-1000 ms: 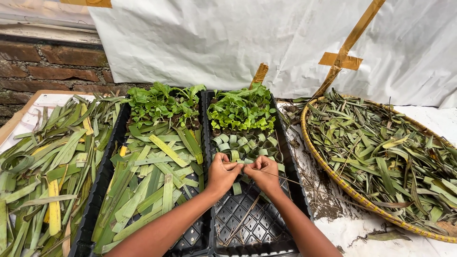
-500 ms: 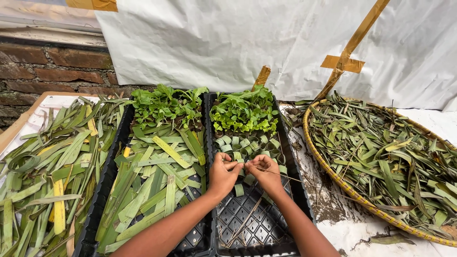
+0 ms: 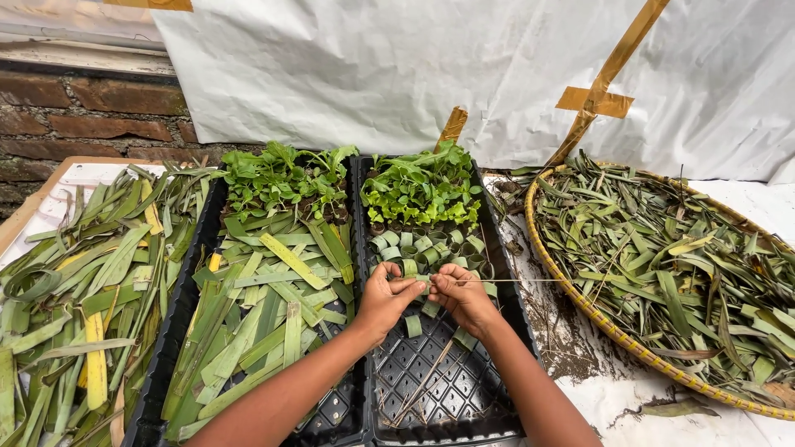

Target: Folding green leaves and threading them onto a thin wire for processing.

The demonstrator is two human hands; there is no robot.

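Head view: my left hand [image 3: 387, 296] and right hand [image 3: 460, 295] meet fingertip to fingertip over the right-hand black tray [image 3: 505, 273], both clenched in a pinch on one small leaf ring [image 3: 421, 285] held between them. A thin stick [image 3: 530, 281] runs from my right fingertips out to the right, level, toward the woven basket [image 3: 580, 308]; I judge it to be the pin that fastens the ring, though the point where it enters the leaf is hidden by my fingers. To do this step well, I keep the overlap of the strip pressed flat with the left thumb and forefinger, hold the stick close to its tip with the right, and push straight through both layers so the leaf does not split along its grain. Just beyond my hands lie the finished leaf rings [image 3: 426, 247], packed side by side in the tray cells, and behind them the seedlings [image 3: 421, 189] already standing in theirs. The near cells of the tray are bare, with a few loose sticks [image 3: 422, 382] lying across them. The left-hand tray [image 3: 178, 319] carries cut leaf strips [image 3: 277, 306], within easy reach of my left hand, and more seedlings at its far end. Long uncut leaves [image 3: 74, 281] are heaped on the board further left. The basket on the right holds narrow dry leaves [image 3: 679, 273].
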